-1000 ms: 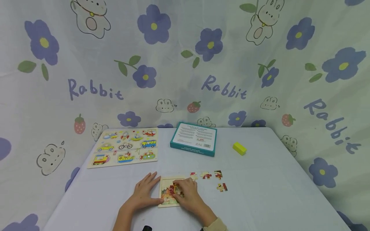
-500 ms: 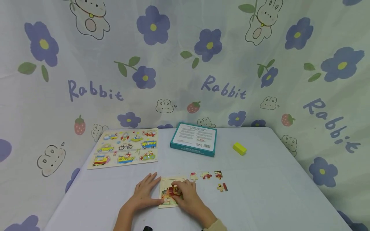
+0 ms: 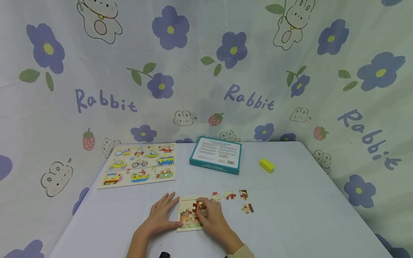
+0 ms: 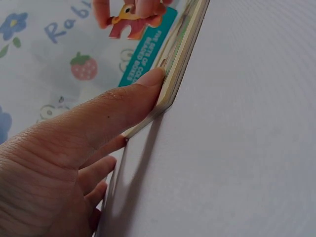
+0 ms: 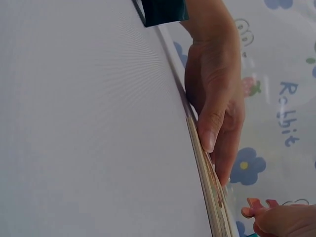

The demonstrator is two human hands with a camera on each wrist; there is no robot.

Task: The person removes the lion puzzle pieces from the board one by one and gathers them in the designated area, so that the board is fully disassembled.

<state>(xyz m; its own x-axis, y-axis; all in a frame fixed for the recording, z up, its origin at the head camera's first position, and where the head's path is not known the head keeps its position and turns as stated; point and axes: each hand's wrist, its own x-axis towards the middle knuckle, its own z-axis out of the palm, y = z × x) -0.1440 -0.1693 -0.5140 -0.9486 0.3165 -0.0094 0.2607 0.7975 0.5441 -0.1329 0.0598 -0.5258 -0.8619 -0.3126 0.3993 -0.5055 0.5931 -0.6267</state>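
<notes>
A square wooden jigsaw tray (image 3: 188,229) lies near the front of the table, with several pieces fitted along its lower part. My left hand (image 3: 160,216) rests along the tray's left side, fingers spread fairly straight; the thumb (image 4: 116,111) presses on the corner by the near edge. Over the tray's right half, my right hand (image 3: 211,216) pinches a puzzle piece (image 3: 197,207) with a red and yellow bear picture between thumb and fingertips. In the left wrist view that piece (image 4: 129,24) shows raised above the tray. The right hand hides the tray's right side.
Several loose puzzle pieces (image 3: 230,195) lie right of the tray. Behind stand a vehicle picture board (image 3: 126,171) at left and a teal-edged box (image 3: 216,156) in the middle. A yellow block (image 3: 267,165) is at right, before a flowered curtain (image 3: 200,71).
My right hand has shifted a little right and away from me with the pinched puzzle piece, uncovering more of the tray's middle. The left hand has stayed in place.
</notes>
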